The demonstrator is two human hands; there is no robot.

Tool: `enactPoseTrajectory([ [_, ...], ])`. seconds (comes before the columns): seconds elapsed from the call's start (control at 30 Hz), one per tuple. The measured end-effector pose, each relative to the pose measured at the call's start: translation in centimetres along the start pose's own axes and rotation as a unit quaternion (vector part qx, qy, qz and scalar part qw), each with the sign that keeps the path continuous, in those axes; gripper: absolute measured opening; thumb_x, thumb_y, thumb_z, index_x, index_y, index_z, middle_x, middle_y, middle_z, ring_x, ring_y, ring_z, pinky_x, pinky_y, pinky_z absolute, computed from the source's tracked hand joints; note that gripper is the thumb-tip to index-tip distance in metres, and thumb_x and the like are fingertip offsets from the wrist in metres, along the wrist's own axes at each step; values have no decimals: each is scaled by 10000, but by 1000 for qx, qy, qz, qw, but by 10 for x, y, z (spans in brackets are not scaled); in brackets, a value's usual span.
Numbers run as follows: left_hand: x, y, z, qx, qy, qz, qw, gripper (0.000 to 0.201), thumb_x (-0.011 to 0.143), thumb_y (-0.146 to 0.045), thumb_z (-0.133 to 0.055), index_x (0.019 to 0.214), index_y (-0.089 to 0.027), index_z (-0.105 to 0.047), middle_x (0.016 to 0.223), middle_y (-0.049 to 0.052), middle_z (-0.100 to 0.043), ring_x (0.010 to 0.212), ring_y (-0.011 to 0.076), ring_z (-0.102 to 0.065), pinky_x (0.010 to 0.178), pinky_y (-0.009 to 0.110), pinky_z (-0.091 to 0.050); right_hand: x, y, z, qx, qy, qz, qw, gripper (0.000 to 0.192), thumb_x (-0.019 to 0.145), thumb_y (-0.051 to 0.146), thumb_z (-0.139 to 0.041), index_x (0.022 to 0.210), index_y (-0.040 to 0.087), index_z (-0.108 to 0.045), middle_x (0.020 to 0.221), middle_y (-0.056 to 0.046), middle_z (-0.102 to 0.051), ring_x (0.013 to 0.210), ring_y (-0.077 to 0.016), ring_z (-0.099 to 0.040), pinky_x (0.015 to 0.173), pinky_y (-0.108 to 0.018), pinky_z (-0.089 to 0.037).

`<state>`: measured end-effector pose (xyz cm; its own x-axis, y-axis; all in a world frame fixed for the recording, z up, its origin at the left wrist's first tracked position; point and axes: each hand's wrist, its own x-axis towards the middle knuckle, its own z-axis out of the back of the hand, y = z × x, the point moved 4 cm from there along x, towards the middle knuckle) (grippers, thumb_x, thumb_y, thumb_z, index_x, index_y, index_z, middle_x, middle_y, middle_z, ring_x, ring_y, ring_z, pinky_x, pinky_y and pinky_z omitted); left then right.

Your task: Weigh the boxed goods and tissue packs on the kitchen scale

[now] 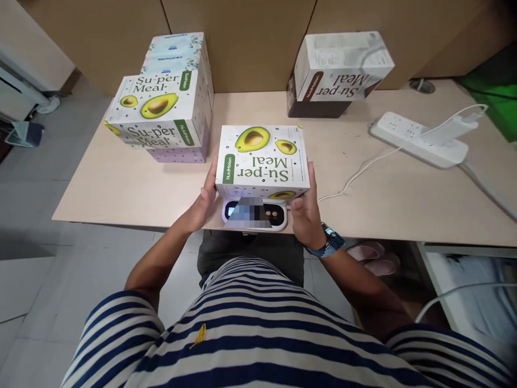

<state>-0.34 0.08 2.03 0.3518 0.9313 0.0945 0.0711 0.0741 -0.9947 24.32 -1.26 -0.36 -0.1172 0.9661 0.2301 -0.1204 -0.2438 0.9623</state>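
Observation:
A white box [262, 156] printed with avocados and upside-down "Su-per Meal" lettering is between my two hands. My left hand [204, 199] presses its left side, and my right hand [306, 210], with a watch on the wrist, grips its right side. Right below the box is a white digital scale [278, 222] with a dark panel; part of its display is blurred out. The box hides the rest of the scale, so I cannot tell whether it rests on it or is held just above.
At the left, another avocado box [157, 108] sits on stacked packages. Two boxes [339, 70] are stacked at the back right. A white power strip [420, 139] lies on the right of the table [97, 188], its thin cable [355, 175] running toward the scale.

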Motion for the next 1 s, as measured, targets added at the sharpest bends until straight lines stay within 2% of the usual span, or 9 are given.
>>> enactPoseTrajectory([
  [0.07,0,1,1,-16,-20,-5,1000,1044,863,-1005,-412,1713,-401,-365,1834,3,-332,1731,350,-242,1419,550,-256,-2,-1,-2,-28,-9,7,1000,1094,933,908,-369,1764,399,126,1891,55,-99,1757,-307,-160,1449,-537,-187],
  [0.17,-5,9,3,-33,-51,4,998,1048,868,-1014,-364,1714,-395,-356,1846,16,-303,1735,344,-236,1408,549,-279,-8,-4,-1,-81,-39,27,996,967,973,874,-187,1750,418,165,1890,105,-36,1764,-303,-104,1435,-556,-219],
  [0.3,-21,19,13,45,-132,-30,990,1008,900,-973,-399,1745,-469,-183,1890,5,-139,1755,341,-158,1415,550,-213,-22,-9,18,-131,-152,53,978,822,1024,788,-141,1739,492,138,1876,172,-14,1764,-309,-36,1429,-618,-182],
  [0.4,-26,20,21,63,-200,-50,977,943,933,-952,-356,1737,-497,-170,1882,0,-181,1754,322,-172,1410,540,-209,-31,-21,37,-102,-196,44,974,743,1047,740,-162,1741,551,25,1867,177,-100,1764,-304,-62,1432,-626,-163],
  [0.5,-22,20,26,32,-253,-11,967,979,908,-992,-146,1733,-470,-221,1857,3,-274,1753,276,-185,1404,503,-233,-31,-37,49,-88,-179,6,980,741,1028,742,-32,1742,551,12,1863,160,-137,1765,-296,-85,1406,-699,-181],
  [0.6,-17,20,25,20,-254,18,967,1049,870,-1021,-96,1726,-440,-273,1835,12,-333,1741,273,-234,1404,482,-235,-30,-45,54,-104,-160,-3,982,782,998,757,43,1746,531,28,1861,166,-127,1766,-293,-77,1388,-726,-202],
  [0.77,-16,19,20,27,-217,0,976,956,935,-972,-147,1666,-426,-432,1822,-15,-364,1755,259,-181,1422,481,-176,-32,-42,51,-77,-194,19,978,733,1012,757,-17,1716,608,-159,1827,209,-223,1758,-272,-124,1403,-708,-193],
  [0.87,-17,23,22,21,-208,-14,978,930,946,-956,-142,1641,-433,-472,1810,-16,-389,1758,269,-168,1426,497,-164,-31,-38,46,-56,-214,12,975,748,1019,775,-65,1722,568,-212,1839,145,-247,1756,-273,-157,1414,-675,-178],
  [1.0,-17,33,29,36,-187,-42,981,1024,861,-1015,-114,1620,-450,-504,1782,1,-439,1743,310,-226,1423,559,-174,-30,-34,42,-24,-249,10,968,801,1043,752,-38,1744,431,-253,1849,6,-274,1752,-282,-201,1394,-710,-139],
])
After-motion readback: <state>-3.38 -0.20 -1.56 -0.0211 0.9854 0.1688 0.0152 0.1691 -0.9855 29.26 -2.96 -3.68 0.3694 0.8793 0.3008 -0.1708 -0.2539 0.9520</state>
